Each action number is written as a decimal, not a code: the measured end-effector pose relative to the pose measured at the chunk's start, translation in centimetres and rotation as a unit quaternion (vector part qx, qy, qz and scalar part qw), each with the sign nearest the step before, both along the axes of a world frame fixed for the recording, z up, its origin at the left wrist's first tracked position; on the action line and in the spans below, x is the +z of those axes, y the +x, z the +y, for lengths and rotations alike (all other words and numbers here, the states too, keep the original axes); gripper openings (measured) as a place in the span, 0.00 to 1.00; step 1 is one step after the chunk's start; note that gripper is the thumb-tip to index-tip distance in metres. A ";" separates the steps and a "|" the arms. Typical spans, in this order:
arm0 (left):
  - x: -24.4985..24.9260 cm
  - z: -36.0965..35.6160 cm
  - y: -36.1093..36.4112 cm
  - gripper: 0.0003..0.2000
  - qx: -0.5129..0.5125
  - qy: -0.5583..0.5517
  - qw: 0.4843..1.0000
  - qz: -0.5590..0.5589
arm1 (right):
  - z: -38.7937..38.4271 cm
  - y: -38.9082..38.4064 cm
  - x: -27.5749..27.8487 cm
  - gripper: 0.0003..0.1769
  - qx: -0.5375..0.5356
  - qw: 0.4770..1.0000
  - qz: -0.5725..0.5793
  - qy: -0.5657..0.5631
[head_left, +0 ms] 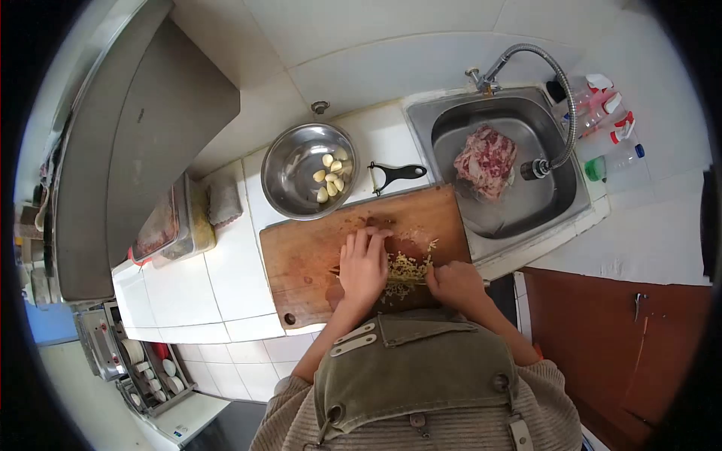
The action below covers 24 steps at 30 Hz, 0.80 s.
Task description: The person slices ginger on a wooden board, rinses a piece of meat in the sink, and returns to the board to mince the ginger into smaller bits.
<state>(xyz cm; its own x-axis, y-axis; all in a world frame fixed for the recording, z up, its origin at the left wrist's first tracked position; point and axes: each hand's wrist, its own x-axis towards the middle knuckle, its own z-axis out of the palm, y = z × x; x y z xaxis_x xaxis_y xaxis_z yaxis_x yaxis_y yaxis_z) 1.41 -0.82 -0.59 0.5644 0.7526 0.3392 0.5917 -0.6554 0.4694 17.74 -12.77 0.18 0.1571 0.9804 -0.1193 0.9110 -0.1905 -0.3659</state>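
On the wooden cutting board, my right hand is closed around the handle of a kitchen knife. The blade is seen nearly edge-on and runs left toward my other hand. My left hand lies over the blade's far end with fingers stretched out, hiding that part. Between the two hands sits a small heap of finely chopped, pale yellow pieces, some scattered up the board near my right thumb.
Behind the board stand a steel bowl of peeled garlic cloves and a black-handled peeler. Raw meat lies in the sink at right, beside several spray bottles. A lidded container is at left.
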 end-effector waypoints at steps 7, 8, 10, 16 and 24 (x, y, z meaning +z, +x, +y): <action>-1.0 -0.3 0.4 0.20 0.015 -0.008 0.999 0.027 | -0.2 0.8 1.0 0.28 0.015 0.999 -0.011 -0.027; -0.6 -0.2 0.6 0.20 0.020 -0.006 0.999 0.028 | -0.1 1.0 0.7 0.27 0.019 1.000 -0.010 -0.020; 1.4 0.1 0.9 0.16 0.017 0.017 1.000 -0.012 | 0.7 1.2 0.7 0.27 0.031 0.999 -0.009 -0.006; 0.9 0.9 1.4 0.19 0.025 0.005 1.000 0.009 | 1.1 1.5 0.0 0.26 0.017 0.998 -0.031 0.047; 0.7 2.6 1.6 0.21 0.006 0.011 1.000 0.012 | 1.7 1.3 0.7 0.25 0.008 0.993 -0.061 0.100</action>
<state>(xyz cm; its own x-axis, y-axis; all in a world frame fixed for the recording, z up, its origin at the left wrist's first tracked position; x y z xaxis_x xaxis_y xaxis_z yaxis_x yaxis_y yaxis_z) 3.02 1.75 0.09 0.5635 0.7521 0.3418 0.6104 -0.6578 0.4412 19.04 -11.04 0.90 0.1434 0.9850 0.0964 0.9533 -0.1113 -0.2808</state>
